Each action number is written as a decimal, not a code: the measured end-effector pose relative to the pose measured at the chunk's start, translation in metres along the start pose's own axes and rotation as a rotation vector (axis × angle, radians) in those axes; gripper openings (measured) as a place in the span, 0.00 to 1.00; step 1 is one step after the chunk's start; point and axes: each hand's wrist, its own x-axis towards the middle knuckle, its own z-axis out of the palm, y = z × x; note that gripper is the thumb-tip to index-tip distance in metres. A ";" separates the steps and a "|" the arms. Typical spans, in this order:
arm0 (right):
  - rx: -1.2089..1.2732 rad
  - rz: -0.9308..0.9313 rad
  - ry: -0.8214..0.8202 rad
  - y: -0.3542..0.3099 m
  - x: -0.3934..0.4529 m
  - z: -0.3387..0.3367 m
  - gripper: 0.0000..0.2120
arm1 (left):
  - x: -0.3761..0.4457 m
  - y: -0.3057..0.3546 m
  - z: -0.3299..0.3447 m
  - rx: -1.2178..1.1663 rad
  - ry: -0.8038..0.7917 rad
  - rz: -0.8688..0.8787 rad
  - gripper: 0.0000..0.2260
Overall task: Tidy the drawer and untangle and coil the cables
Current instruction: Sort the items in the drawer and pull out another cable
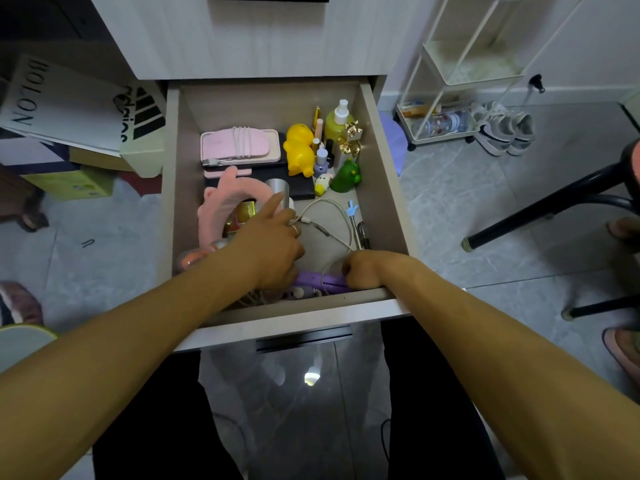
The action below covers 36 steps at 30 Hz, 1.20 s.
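Loose white cable (337,216) looped on bare floor of open drawer (379,161), front-right area, connector end near left hand; more pale cable bunched at front edge under the wrists, partly hidden. Judged light, limp, springy; likely to snag on neighbours, so best taken near the connector and drawn out slowly, then wound loop by loop. Left hand (273,244) reaching in, index finger extended toward metal cup (278,194), other fingers curled over cable end; whether actually pinching it cannot tell. Right hand (362,270) closed in a fist at drawer front, on or just beside purple comb-like item (322,280); grip contents hidden, cannot tell. Second white cable (242,143) already wound round pink case (239,145) at back-left, plug end lying just below it. Pink plush band (221,209) left of cup, partly under left forearm. Back-right cluster: yellow duck toys (298,150), green spray bottle (339,124), gold figurine (353,136), green toy (346,176), small bottles between. Pens along right wall near cable loop. Untangling judged barely begun; front clutter unsorted.
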 end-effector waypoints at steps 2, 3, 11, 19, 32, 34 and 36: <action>-0.057 -0.017 -0.050 -0.002 0.002 -0.002 0.17 | -0.009 -0.002 0.001 0.027 -0.006 0.010 0.20; -0.077 -0.023 -0.066 -0.003 0.002 -0.002 0.17 | -0.012 -0.002 0.002 0.039 -0.015 0.013 0.20; -0.016 -0.086 -0.047 -0.004 -0.005 -0.003 0.15 | -0.031 0.000 -0.005 0.106 -0.117 0.027 0.19; 0.815 -0.316 0.353 -0.006 -0.029 -0.011 0.10 | -0.025 0.001 -0.018 -0.046 -0.025 -0.238 0.28; 0.441 -0.101 0.375 0.004 0.002 -0.018 0.13 | -0.020 -0.033 -0.022 -0.167 -0.090 -0.277 0.12; 0.409 -0.123 0.295 0.001 0.001 -0.016 0.13 | -0.020 -0.042 -0.019 -0.242 -0.072 -0.303 0.12; 0.383 -0.176 0.234 -0.003 -0.001 -0.015 0.12 | -0.019 -0.045 -0.016 -0.276 -0.063 -0.299 0.13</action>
